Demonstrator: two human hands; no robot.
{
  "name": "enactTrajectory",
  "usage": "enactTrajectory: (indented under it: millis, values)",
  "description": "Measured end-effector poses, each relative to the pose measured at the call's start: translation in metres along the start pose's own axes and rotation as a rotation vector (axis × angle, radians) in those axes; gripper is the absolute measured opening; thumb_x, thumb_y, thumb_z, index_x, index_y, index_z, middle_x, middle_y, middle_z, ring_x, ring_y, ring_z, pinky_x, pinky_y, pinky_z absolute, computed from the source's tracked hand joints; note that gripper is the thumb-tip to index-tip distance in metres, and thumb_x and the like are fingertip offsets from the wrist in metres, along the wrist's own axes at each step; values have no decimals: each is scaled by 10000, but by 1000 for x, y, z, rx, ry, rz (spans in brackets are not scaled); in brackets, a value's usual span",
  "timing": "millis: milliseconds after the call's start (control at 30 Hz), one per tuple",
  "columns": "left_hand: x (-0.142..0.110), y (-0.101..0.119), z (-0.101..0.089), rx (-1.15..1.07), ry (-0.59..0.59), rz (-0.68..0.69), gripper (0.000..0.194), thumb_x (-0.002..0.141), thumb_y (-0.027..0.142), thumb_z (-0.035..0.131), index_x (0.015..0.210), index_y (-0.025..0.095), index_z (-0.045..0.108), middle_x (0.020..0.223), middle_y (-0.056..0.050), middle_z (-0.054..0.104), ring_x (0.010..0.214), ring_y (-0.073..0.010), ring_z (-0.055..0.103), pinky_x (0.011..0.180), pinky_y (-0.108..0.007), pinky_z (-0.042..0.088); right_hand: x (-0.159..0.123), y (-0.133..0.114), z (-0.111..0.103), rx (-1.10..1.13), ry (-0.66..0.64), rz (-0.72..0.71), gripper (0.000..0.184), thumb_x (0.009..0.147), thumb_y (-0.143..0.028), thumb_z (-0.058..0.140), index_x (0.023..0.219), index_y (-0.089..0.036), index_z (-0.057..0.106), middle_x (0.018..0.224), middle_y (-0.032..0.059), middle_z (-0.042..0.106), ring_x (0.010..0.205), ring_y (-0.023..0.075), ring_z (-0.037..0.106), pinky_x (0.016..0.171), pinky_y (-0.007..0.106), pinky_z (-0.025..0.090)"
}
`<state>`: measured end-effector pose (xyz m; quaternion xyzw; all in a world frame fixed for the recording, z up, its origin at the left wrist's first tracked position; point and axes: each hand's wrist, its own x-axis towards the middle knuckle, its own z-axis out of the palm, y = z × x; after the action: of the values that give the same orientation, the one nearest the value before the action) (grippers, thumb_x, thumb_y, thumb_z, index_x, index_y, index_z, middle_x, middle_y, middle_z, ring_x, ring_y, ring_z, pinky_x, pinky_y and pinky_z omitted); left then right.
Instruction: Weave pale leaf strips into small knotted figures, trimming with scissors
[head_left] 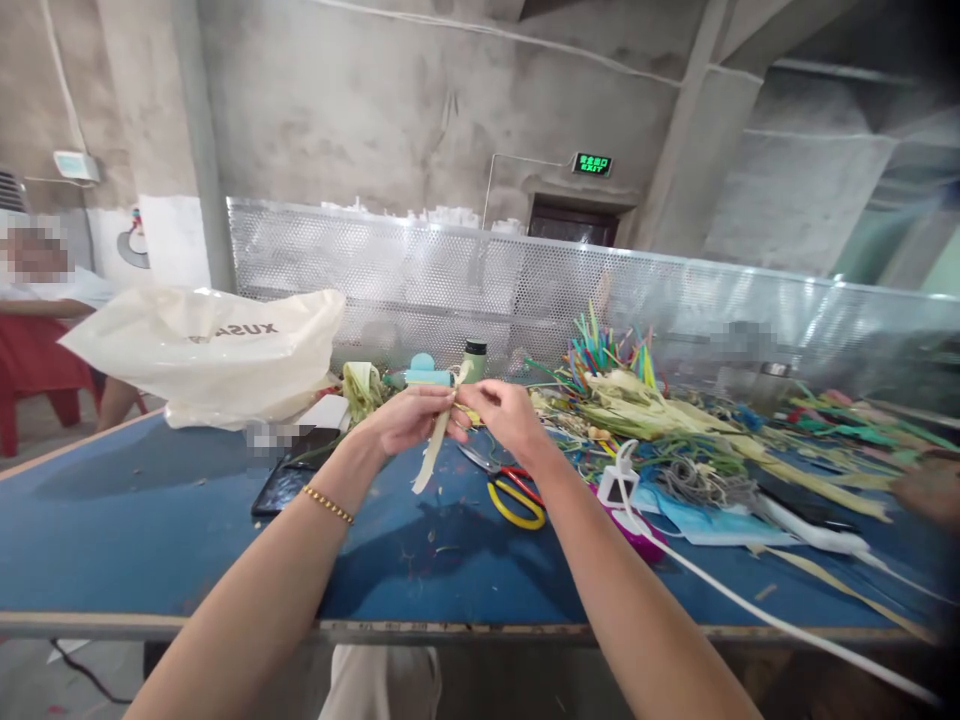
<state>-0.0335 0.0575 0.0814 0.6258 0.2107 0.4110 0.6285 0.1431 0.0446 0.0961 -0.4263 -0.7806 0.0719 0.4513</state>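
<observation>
My left hand (411, 415) is closed in a pinch on a pale, cream-coloured strip (429, 462) that looks like dried husk. Its loose end hangs down below the fingers. My right hand (511, 415) meets the left from the other side, its fingertips pinched at the strip's upper part. What exactly lies between those fingertips is partly hidden. Just under the right hand, scissors (517, 472) with red and yellow handles lie on the blue table (420, 570). Behind the hands stand a green bottle with a black cap (475, 350) and a light-blue item (421, 367).
At left sit a white plastic bag (225, 375) and a dark phone (281, 488). Husks (652, 410), coloured stems (600, 350) and grey cord (697, 482) crowd the right. A white cable (750, 592) crosses the front right edge. Another person (52, 285) sits far left.
</observation>
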Motion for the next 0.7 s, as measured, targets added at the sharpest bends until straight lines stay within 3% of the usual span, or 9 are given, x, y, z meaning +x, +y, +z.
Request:
enactTrajectory:
  millis: [133,233,300,367,467,500,567,633,700]
  values:
    - [-1,-2,-2,163,-90,-49,182,857,238,613,834,67,668,764,-135,701,637,-175,673,732,-346,528,15,7,22,272,-29,34,402,811,-526,600,683,-146,605,526,-14,531,498,110,486,496,221,375]
    - [0,-5,-6,226,-98,-59,223,845,283,629,797,69,675,732,-125,700,613,-175,670,689,-333,527,14,23,29,326,-10,90,407,808,-543,592,668,-162,564,472,-43,466,436,97,411,457,221,336]
    - [2,-7,-9,266,-73,-51,204,833,270,629,790,76,675,715,-107,696,599,-167,666,661,-312,521,12,31,26,280,-33,112,423,841,-569,541,758,-157,592,495,-36,487,430,105,412,462,230,349]
    - [4,-11,-11,362,-5,-57,159,810,227,619,763,83,667,668,-84,682,558,-152,646,610,-288,507,11,37,19,135,68,90,436,866,-554,521,942,-136,621,645,16,597,508,129,489,539,254,417]
    - [8,-19,-13,621,133,-64,121,766,145,565,693,95,647,560,-37,629,465,-119,577,515,-245,452,10,40,10,-175,277,-52,404,919,-422,496,1175,-123,590,1014,121,659,827,186,587,817,309,453]
    - [9,-21,-14,715,163,-56,129,748,121,543,670,99,644,528,-22,607,440,-109,549,494,-234,429,10,40,9,-261,252,-117,365,937,-372,475,1180,-132,604,1088,131,651,930,199,577,893,318,423]
    - [10,-24,-13,882,188,-28,164,720,95,505,637,105,646,496,-5,579,422,-99,511,481,-223,401,7,39,11,-378,49,-239,306,957,-301,447,1135,-170,660,1133,110,660,1043,204,549,958,315,371]
    - [11,-24,-12,1028,197,-2,200,716,100,487,643,110,673,500,-8,585,446,-104,513,500,-222,399,5,38,17,-463,-182,-296,285,959,-275,455,1092,-209,698,1095,80,689,1041,200,560,941,305,362]
    - [12,-23,-11,1163,204,19,227,723,116,490,698,118,716,545,-21,625,508,-121,546,538,-226,406,2,39,23,-541,-316,-274,279,957,-273,462,1042,-216,721,1026,75,713,994,197,589,895,296,370]
